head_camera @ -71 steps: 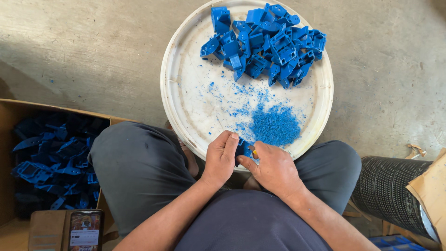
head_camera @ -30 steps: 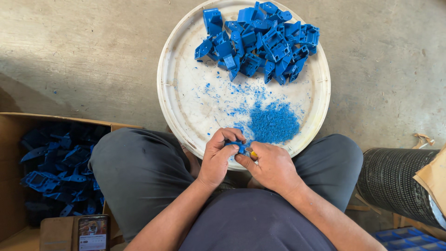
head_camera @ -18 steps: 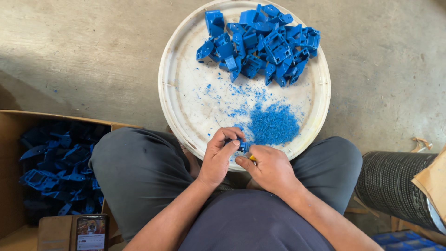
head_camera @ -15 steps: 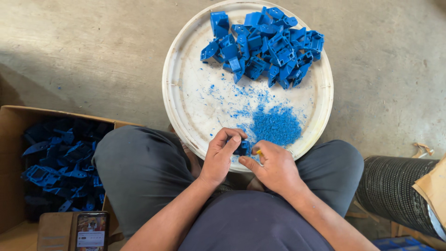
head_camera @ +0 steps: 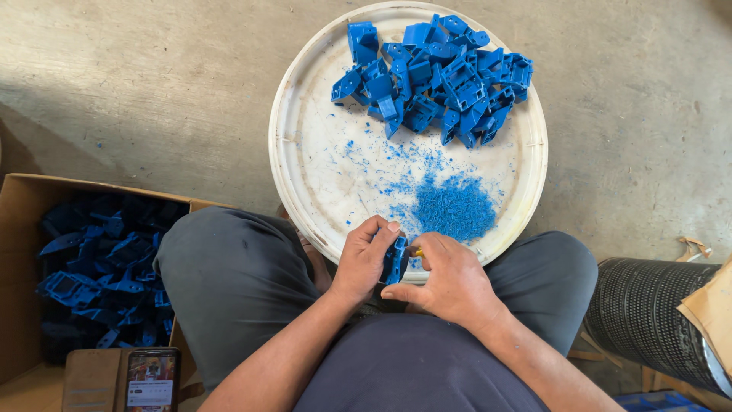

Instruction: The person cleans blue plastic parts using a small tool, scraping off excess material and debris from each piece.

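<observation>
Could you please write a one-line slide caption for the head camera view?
Left hand and right hand hold a blue plastic part over a round white tray.

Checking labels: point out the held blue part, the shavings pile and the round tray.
blue part (head_camera: 395, 259), head view, its middle.
shavings pile (head_camera: 455, 206), head view, its centre.
round tray (head_camera: 284, 137), head view, left rim.

Both hands (head_camera: 412, 267) grip blue plastic part (head_camera: 395, 259) over white tray (head_camera: 305, 183).

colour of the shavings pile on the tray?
Bright blue, same as the plastic parts. The shavings pile lies on the off-white round tray; head view.
</observation>
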